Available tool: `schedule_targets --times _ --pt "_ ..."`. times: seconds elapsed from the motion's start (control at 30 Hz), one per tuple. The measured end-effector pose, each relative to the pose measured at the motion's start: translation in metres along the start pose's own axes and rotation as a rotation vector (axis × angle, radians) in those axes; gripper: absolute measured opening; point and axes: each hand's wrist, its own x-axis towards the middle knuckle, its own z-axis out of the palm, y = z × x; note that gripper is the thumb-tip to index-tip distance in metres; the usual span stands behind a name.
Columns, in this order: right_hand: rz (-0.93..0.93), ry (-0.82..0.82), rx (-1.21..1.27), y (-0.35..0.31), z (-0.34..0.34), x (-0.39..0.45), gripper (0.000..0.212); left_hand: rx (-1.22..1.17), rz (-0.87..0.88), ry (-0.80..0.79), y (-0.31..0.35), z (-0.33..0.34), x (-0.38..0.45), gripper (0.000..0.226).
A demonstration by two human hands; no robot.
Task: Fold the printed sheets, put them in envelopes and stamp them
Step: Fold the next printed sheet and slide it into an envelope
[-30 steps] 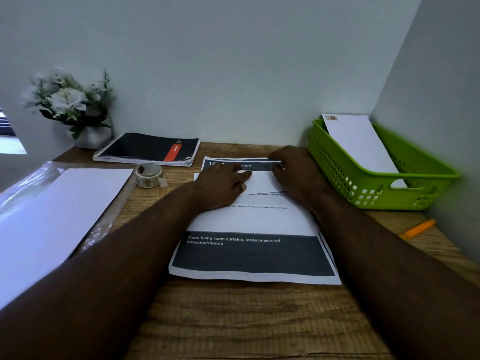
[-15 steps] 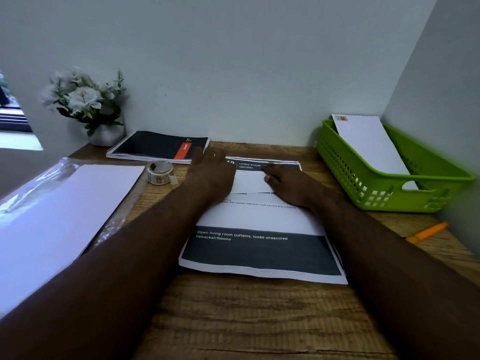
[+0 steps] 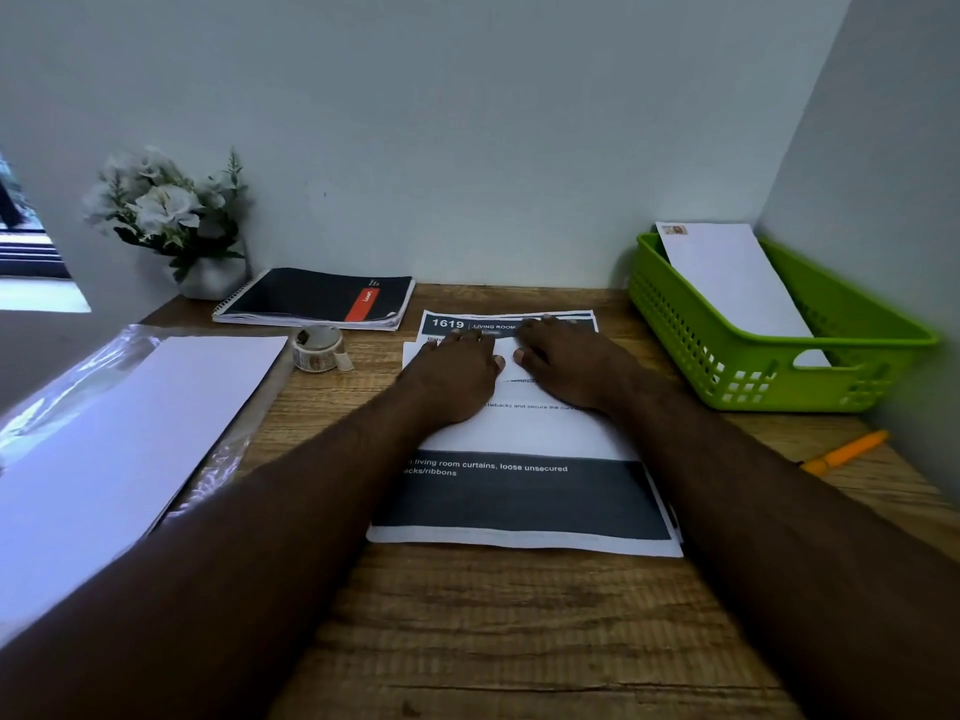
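Note:
A stack of printed sheets (image 3: 524,501) with dark bands lies in the middle of the wooden desk (image 3: 519,641). My left hand (image 3: 457,371) and my right hand (image 3: 566,361) rest flat, side by side, on the far part of the top sheet, fingers straight and reaching the "1619 LIVING ROOM" header. A pile of white envelopes (image 3: 119,433) in clear plastic wrap sits at the left. A roll of stamps (image 3: 318,349) stands between the envelopes and the sheets. One stamped envelope (image 3: 737,283) leans inside the green basket (image 3: 701,350).
A black spiral notebook (image 3: 317,298) and a pot of white flowers (image 3: 171,220) stand at the back left by the wall. An orange pen (image 3: 844,453) lies at the right edge. Walls close the desk at the back and right.
The left hand slid right from the sheet's left corner toward the middle, uncovering the number in the header. The right hand stayed near the centre, so both now press side by side.

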Motion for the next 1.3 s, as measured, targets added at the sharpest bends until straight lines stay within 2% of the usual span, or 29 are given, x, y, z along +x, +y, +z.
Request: schedule_targets --times 0.1,0.2,0.57,0.73,0.93,1.13,1.3 --pt "-0.087 -0.030 0.087 -0.011 0.005 0.002 0.037 0.010 -0.004 -0.005 -0.002 -0.001 -0.001 0.047" --pt "-0.091 -0.077 0.147 -0.011 0.007 0.003 0.042 0.005 -0.013 -0.030 0.000 -0.003 -0.002 0.050" --pt "0.078 -0.201 -0.004 -0.007 0.007 -0.003 0.058 -0.003 -0.061 -0.088 0.002 -0.007 -0.006 0.055" --pt "0.271 -0.240 0.011 0.007 0.005 -0.010 0.089 0.019 -0.094 -0.123 -0.002 -0.008 -0.007 0.061" --pt "0.316 -0.208 0.032 0.006 0.007 -0.012 0.099 0.024 -0.196 -0.194 -0.008 -0.011 -0.008 0.074" --pt "0.315 -0.226 0.030 0.001 0.002 -0.014 0.104 0.058 -0.256 -0.099 -0.016 -0.009 -0.019 0.094" --pt "0.308 -0.226 -0.044 0.002 0.003 -0.013 0.103 0.119 -0.170 0.078 -0.023 -0.016 -0.033 0.081"
